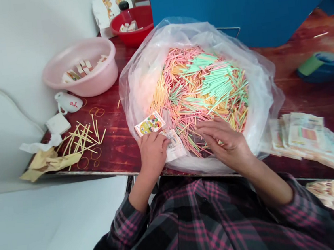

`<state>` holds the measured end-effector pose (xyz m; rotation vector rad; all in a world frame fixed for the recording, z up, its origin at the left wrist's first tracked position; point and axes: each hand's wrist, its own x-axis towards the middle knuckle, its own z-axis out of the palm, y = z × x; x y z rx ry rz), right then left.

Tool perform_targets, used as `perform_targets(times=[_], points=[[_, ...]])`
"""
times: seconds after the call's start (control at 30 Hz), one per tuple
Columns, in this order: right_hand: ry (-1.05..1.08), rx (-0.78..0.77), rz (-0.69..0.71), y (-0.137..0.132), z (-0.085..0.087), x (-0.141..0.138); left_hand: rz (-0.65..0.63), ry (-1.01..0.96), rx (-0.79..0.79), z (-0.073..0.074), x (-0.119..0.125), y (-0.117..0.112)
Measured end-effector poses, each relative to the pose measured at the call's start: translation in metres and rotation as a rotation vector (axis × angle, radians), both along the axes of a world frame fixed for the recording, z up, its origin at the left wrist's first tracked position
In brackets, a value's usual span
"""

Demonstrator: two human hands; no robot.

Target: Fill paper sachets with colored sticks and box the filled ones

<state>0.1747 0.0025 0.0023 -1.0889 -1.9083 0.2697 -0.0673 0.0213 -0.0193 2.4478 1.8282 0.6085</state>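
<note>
A big clear plastic bag (253, 72), its mouth spread wide, holds a heap of thin pink, yellow, orange and green sticks (194, 86). At the bag's near left edge my left hand (152, 152) is closed on a small printed packet (149, 124) with a colourful cartoon picture. A second, paler packet (174, 144) lies beside its thumb, partly covered. Over the near side of the heap is my right hand (225, 140), thumb and fingers drawn together in a pinch. Whatever is between those fingertips is too small to make out.
Filled packets (307, 136) lie stacked at right. Left are a pink basin (80, 68) with small packs, a white cup (68, 102), loose yellow sticks (80, 138) and rubber bands. A red basin (132, 25) and a large blue object (232, 10) stand behind.
</note>
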Motion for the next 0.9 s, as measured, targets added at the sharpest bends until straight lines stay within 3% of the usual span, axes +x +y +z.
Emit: perform_targets(times=[0.1, 0.23, 0.4, 0.5, 0.7, 0.8, 0.9], points=[[-0.009, -0.105, 0.056, 0.009, -0.004, -0.012, -0.027, 0.004, 0.086, -0.002, 0.000, 0.002], [0.022, -0.338, 0.051, 0.016, 0.000, -0.027, -0.063, -0.091, 0.313, 0.002, 0.002, 0.000], [0.273, -0.648, 0.062, 0.017, 0.003, -0.038, -0.224, -0.255, 0.423, 0.010, 0.020, -0.008], [0.553, -0.730, 0.008, 0.014, 0.003, -0.032, -0.234, -0.515, 0.264, 0.011, 0.033, -0.008], [0.768, -0.714, -0.018, 0.008, 0.006, -0.017, -0.121, -1.293, -0.515, 0.015, 0.049, 0.000], [0.757, -0.718, -0.029, 0.007, 0.002, -0.017, -0.092, -1.471, -0.639, 0.015, 0.054, 0.000], [0.641, -0.675, -0.116, 0.006, -0.003, -0.019, -0.052, -1.481, -0.661, 0.015, 0.056, -0.003]])
